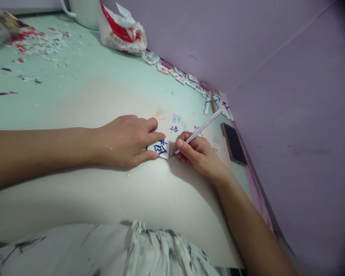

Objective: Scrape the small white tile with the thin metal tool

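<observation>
The right hand (pixel 202 155) grips a slim silver tool (pixel 207 124) like a pen, its lower end at the right side of a white tile (pixel 164 152). The left hand (pixel 129 142) holds that tile flat, thumb and fingertips spread over it, a blue character showing between them. The tile lies mid-table, between the hands. Just beyond are coloured characters (pixel 175 119) written on the table (pixel 103 199). A phone (pixel 234 143) lies along the table's right edge; markers (pixel 222 107) sit near the far right corner. More tiles (pixel 190 83) line the far edge, then a tissue pack (pixel 123 36) and a mug (pixel 86 13). Red and white scraps (pixel 44 44) lie toward the far left corner, beside a plastic bag (pixel 0 28).
</observation>
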A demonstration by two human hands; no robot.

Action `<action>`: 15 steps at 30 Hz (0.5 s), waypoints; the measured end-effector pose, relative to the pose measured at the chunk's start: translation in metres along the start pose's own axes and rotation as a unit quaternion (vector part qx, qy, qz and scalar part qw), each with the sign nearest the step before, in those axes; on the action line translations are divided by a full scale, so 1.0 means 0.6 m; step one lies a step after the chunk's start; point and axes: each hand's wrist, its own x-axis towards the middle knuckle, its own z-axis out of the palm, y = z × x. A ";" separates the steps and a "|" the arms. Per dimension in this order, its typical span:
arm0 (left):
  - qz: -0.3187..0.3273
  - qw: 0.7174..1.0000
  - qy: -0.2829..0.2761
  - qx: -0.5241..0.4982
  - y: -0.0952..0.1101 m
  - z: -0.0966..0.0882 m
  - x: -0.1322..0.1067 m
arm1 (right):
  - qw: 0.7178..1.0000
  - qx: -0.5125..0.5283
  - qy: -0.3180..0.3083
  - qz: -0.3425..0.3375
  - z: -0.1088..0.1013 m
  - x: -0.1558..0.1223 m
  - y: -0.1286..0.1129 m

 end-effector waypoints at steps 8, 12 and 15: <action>0.001 1.000 0.000 0.010 0.002 0.000 0.003 | 1.000 0.007 0.000 0.002 0.001 0.000 -0.001; 0.002 1.000 -0.001 0.009 0.001 0.000 0.002 | 1.000 0.008 0.000 0.003 0.000 0.000 -0.001; -0.001 1.000 -0.005 0.008 0.002 0.000 0.002 | 1.000 0.009 -0.001 0.006 0.000 -0.002 0.000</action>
